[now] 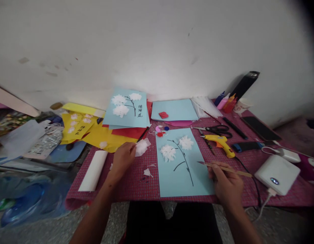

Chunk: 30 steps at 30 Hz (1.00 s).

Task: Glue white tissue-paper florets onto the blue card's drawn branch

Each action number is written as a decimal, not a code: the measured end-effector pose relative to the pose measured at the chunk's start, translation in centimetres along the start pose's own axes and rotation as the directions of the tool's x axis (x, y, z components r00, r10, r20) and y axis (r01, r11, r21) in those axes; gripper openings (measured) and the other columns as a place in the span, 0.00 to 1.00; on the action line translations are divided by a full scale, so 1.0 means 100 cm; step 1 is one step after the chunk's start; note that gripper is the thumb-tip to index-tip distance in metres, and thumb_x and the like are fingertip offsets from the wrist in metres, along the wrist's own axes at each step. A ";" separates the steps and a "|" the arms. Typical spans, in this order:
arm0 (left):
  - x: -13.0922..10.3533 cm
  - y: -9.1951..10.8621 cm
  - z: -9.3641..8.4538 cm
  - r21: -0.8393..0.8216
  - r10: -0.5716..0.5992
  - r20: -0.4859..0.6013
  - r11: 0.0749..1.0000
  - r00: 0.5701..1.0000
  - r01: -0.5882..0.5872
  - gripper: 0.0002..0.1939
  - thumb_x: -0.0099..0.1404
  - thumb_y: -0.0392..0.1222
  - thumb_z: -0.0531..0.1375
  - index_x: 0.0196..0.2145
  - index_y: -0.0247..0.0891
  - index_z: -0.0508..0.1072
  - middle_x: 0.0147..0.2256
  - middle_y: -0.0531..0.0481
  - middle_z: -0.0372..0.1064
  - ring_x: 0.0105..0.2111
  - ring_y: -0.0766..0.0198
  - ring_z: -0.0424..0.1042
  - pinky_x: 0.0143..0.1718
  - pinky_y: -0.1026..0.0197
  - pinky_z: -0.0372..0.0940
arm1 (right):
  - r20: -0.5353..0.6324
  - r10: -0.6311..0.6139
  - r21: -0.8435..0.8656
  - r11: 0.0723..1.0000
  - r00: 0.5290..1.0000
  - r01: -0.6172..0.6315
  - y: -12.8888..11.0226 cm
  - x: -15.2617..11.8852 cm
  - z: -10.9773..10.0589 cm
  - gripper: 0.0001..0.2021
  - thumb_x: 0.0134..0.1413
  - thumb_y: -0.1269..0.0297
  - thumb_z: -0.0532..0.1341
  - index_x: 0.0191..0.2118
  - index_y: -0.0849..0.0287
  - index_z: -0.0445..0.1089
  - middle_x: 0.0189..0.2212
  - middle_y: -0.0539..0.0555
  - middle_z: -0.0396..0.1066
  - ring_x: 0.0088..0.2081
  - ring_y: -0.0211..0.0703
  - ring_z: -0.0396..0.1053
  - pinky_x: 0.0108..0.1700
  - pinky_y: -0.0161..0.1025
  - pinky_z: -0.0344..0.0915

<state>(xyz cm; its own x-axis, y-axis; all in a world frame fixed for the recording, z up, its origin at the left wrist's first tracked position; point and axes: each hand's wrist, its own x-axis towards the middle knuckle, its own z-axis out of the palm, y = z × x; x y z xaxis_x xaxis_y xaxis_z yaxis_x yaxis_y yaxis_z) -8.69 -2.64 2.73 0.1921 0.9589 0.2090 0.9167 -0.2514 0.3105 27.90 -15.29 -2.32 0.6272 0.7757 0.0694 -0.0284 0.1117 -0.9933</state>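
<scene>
My left hand (124,156) pinches a thin white tissue paper piece (142,147) over the table, left of a light blue sheet (177,184). That sheet carries a drawn dark branch (184,156) and two fluffy white paper flowers, one on the left (168,153) and one at the upper right (185,142). At the sheet's right edge, my right hand (226,181) is closed around a wooden-handled brush (230,168), its dark tip pointing left over the paper. White scraps (148,172) lie on the cloth between my left hand and the sheet.
A yellow glue gun (220,142), scissors (218,129) and a white power bank (277,174) lie on the right. A white paper roll (94,171) is at the left. Behind are a finished flower card (126,108), blue paper (174,106) and small paint bottles (226,102).
</scene>
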 end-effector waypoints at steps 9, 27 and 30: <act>-0.003 0.000 -0.005 -0.613 -0.274 0.052 0.750 0.960 0.247 0.15 0.66 0.50 0.60 0.40 0.36 0.80 0.32 0.51 0.77 0.30 0.61 0.72 0.32 0.63 0.63 | 0.005 0.036 0.070 0.997 0.999 -0.036 0.002 -0.001 -0.001 0.12 0.52 0.56 0.72 0.37 0.57 0.74 0.24 0.49 0.74 0.24 0.37 0.67 0.28 0.36 0.63; -0.050 0.036 -0.011 -0.747 -0.243 0.199 0.589 0.949 0.308 0.16 0.64 0.52 0.63 0.25 0.38 0.72 0.23 0.56 0.67 0.25 0.66 0.64 0.28 0.65 0.58 | 0.125 -0.129 -0.220 0.963 0.984 0.154 -0.024 -0.028 -0.006 0.13 0.60 0.53 0.64 0.46 0.54 0.77 0.35 0.54 0.79 0.28 0.43 0.71 0.32 0.41 0.70; -0.049 0.035 -0.010 -0.785 -0.223 0.212 0.541 0.951 0.302 0.14 0.62 0.52 0.64 0.28 0.39 0.74 0.24 0.55 0.68 0.26 0.65 0.66 0.29 0.65 0.59 | 0.171 -0.086 -0.304 0.943 0.981 0.136 -0.016 -0.019 -0.011 0.15 0.58 0.52 0.66 0.46 0.52 0.79 0.38 0.54 0.80 0.31 0.44 0.74 0.35 0.40 0.71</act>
<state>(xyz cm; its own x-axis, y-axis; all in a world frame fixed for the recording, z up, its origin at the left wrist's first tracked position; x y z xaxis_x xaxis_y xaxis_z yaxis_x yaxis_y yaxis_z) -6.77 -8.31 3.71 0.0524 0.9964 -0.0671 0.2790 0.0499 0.9590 27.64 -17.66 -1.02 0.4847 0.8581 0.1696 0.2951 0.0221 -0.9552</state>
